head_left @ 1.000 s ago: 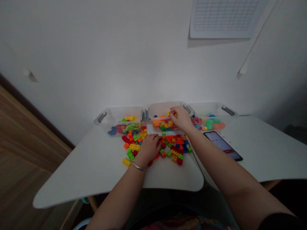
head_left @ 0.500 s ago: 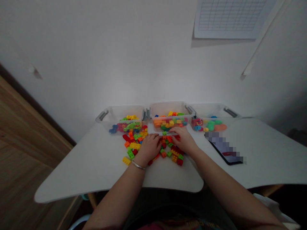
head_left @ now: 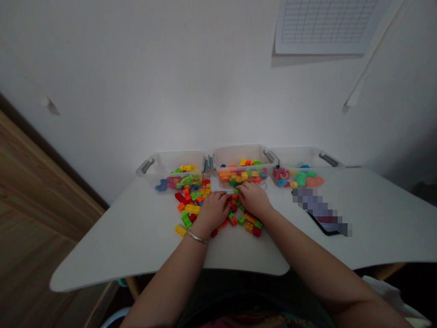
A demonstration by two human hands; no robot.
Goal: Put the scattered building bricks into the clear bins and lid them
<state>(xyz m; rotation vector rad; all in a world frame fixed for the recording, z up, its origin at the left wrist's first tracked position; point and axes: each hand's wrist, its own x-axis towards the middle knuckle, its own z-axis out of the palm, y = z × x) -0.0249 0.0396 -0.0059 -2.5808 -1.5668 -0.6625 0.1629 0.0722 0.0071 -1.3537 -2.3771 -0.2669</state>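
Note:
My left hand (head_left: 214,210), with a silver bangle at the wrist, rests among loose toy building bricks. Its fingers curl inward by the edge of a pale flat piece, and what they hold is hidden. Close by on the right, my right hand (head_left: 255,200) has its fingertips closed on a small green building brick (head_left: 236,191). Yellow bricks (head_left: 193,209), a lime green brick (head_left: 186,219) and red ones lie left of my left hand. More orange, red and green bricks (head_left: 249,222) lie below my right hand, partly covered by it.
Three clear bins stand along the wall: the left bin (head_left: 160,159) and middle bin (head_left: 239,152) with colourful toy pieces, the right bin (head_left: 290,155) with rounded toys. A phone (head_left: 322,214) lies on the white table (head_left: 136,246) to the right. Gridded paper (head_left: 324,27) hangs above.
My right hand has moved slightly left, closer to my left hand, and its fingertips now reach the green brick. My left hand stays almost where it was.

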